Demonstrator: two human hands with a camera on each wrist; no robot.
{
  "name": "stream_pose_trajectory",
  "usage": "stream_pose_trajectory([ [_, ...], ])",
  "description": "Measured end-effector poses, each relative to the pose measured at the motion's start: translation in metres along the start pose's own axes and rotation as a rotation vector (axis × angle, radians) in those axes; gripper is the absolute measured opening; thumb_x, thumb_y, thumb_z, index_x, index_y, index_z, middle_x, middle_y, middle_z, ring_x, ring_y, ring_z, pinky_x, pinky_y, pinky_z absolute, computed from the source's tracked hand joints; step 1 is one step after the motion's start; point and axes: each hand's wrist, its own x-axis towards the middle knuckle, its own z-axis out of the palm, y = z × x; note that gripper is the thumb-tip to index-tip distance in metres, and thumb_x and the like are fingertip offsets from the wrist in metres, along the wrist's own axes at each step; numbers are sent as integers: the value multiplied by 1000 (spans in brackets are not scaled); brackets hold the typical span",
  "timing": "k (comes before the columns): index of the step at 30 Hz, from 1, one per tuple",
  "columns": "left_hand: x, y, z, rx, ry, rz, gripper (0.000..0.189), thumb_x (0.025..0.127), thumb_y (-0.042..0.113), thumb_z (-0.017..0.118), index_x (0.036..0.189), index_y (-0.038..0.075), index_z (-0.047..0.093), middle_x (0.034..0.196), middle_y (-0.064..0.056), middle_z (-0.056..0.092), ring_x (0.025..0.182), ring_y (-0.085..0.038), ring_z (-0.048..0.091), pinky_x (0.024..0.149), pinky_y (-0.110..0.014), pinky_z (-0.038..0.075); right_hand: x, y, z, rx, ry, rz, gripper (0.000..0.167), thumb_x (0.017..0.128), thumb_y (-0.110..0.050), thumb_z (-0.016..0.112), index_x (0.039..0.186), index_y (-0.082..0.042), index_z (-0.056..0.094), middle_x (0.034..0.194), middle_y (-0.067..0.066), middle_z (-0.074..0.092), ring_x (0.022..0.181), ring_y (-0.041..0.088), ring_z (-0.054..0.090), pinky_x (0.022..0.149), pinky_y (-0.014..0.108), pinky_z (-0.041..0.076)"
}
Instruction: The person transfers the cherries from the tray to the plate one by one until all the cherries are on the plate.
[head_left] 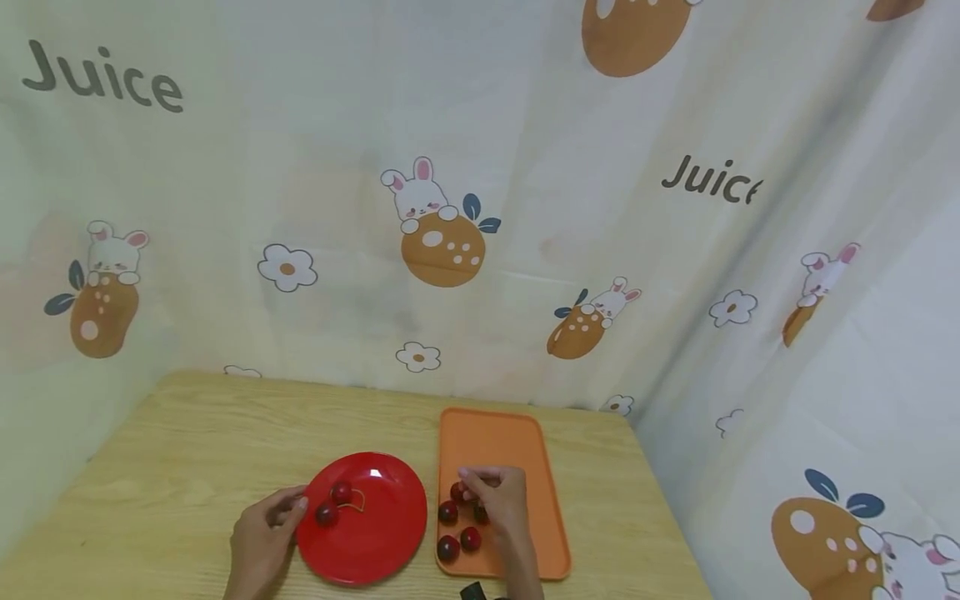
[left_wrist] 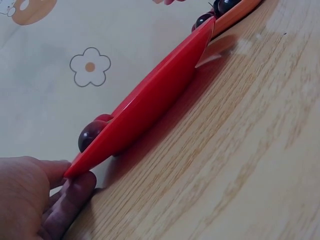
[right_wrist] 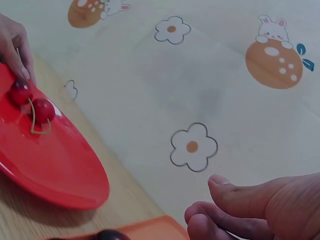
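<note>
My left hand (head_left: pixel 261 533) pinches the left rim of a round red plate (head_left: pixel 382 542), thumb on top and fingers beneath, as the left wrist view shows. Two dark red cherries (head_left: pixel 341 492) with joined stems lie on the plate near that thumb. To the right is an orange tray (head_left: pixel 491 437) with several loose cherries (head_left: pixel 447 547) in its near left part. Over those cherries hovers my right hand (head_left: pixel 504 500), partly covering some of them. In the right wrist view, a gap shows between the right thumb (right_wrist: pixel 240 197) and fingers, with nothing visible in it.
Plate and tray stand side by side on a light wooden table (head_left: pixel 202 450). A pale printed curtain (head_left: pixel 337 167) hangs behind the table and along its right side. The tray's raised edge (head_left: pixel 555 500) borders the cherries.
</note>
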Motion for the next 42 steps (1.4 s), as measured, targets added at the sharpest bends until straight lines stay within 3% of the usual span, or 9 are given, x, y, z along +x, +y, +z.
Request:
stream_pose_trajectory([
  [7,-1,0,-1,13,-9,-12,31,105,18,74,134,4,76,118,-16,81,80,2,64,72,-18,50,-5,-1,-17,48,50,54,24,99,-1,78,109,21,75,86,16,82,66,9,71,65,21,59],
  [13,-1,2,-1,11,-25,-15,32,106,18,73,135,4,75,119,-18,80,81,1,64,70,-18,51,-8,6,-36,5,89,35,24,98,-3,79,108,18,77,88,19,82,69,10,72,67,23,60],
  [17,-1,3,-2,17,-31,-27,33,107,19,72,136,4,75,120,-18,80,82,0,65,70,-18,51,-14,9,-45,-75,120,-9,22,97,-4,81,101,17,79,87,22,82,70,13,75,67,24,61],
  [23,-3,3,-1,11,-5,-2,31,105,17,74,133,5,77,115,-17,81,79,3,64,71,-19,50,-18,7,-50,-208,153,69,20,97,-7,82,100,13,81,87,23,82,69,15,75,66,20,59],
  [27,-4,4,-1,8,9,9,30,104,17,75,131,5,78,112,-15,81,77,4,62,71,-19,50,-17,11,-54,-259,136,49,16,96,-4,82,99,12,82,88,23,82,71,18,78,65,23,61],
  [33,-3,5,0,5,9,-1,31,104,16,75,132,4,77,112,-16,81,76,3,63,69,-19,50,-18,15,-59,-434,147,55,8,90,-3,88,90,4,84,84,14,82,74,13,72,68,25,57],
  [38,-3,5,0,8,7,-2,31,104,16,74,132,3,77,112,-17,81,76,2,63,69,-19,49,-21,15,-60,-615,156,69,12,85,-9,93,81,-1,84,81,9,81,80,16,66,76,35,52],
  [42,-4,6,-1,5,5,-2,31,104,16,74,132,3,77,112,-17,81,76,3,62,69,-19,49,-25,14,-61,-667,134,108,17,86,-11,93,76,-3,82,71,6,78,68,15,66,71,33,50],
])
